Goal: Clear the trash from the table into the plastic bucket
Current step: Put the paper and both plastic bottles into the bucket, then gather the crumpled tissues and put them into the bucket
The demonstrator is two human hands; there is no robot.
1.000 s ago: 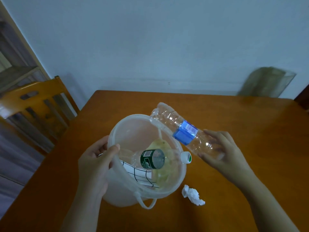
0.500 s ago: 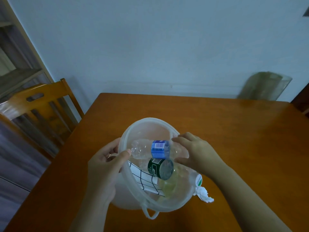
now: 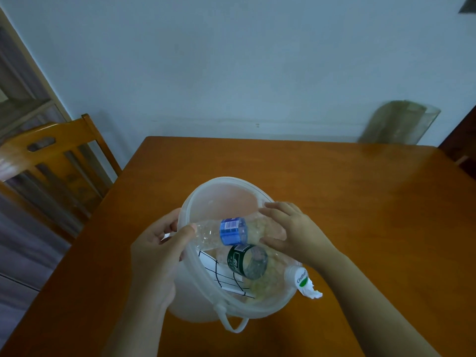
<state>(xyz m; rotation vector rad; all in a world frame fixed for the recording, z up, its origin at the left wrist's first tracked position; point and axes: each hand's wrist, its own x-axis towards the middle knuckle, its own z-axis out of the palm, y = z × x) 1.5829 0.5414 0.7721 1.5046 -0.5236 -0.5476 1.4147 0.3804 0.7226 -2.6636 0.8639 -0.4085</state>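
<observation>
Right hand (image 3: 291, 234) clasping crinkled clear blue-labelled bottle (image 3: 231, 231) inside round translucent bucket (image 3: 221, 182), left hand (image 3: 157, 253) gripping rim.

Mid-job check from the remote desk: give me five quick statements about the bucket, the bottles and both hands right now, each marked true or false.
1. The right hand is on the blue-label bottle inside the bucket. True.
2. The left hand is flat on the table, away from the bucket. False: it grips the bucket's near-left rim.
3. A green-label bottle lies in the bucket below the blue-label one. True.
4. The crumpled white tissue is already in the bucket. False: it lies on the table just outside the right wall.
5. The bucket is empty apart from the bottles. False: a white sheet with black lines is also in it.
</observation>
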